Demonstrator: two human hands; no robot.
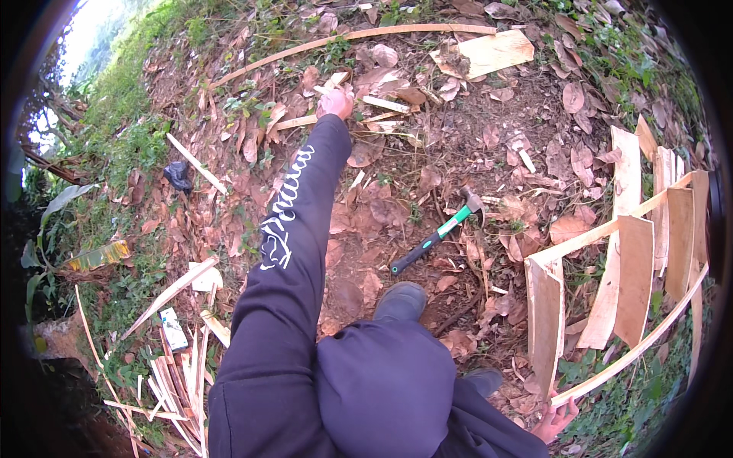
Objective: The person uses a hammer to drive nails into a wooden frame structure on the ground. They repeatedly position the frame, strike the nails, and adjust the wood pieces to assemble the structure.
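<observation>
My left hand (pixel 336 102) reaches far forward over the leaf-covered ground, its fingers closed at a small pale piece of wood (pixel 336 79). Part of its grip is hidden by the back of the hand. Other wood strips (pixel 385 104) lie just right of it. At the lower right, my right hand (pixel 556 421) holds the near bottom corner of a slatted wooden frame (pixel 634 237), its fingers at the end of the curved lower strip. The frame stands on edge, with upright boards between two long strips. Between my hands, a claw hammer (pixel 439 235) with a green and black handle lies on the soil.
A long thin strip (pixel 343 38) and a flat board (pixel 489 55) lie at the far side. Split sticks (pixel 179 382) are piled at lower left beside a white rectangular object (pixel 173 330). A black bundle (pixel 177 176) sits at left. My boot (pixel 401 301) is below the hammer.
</observation>
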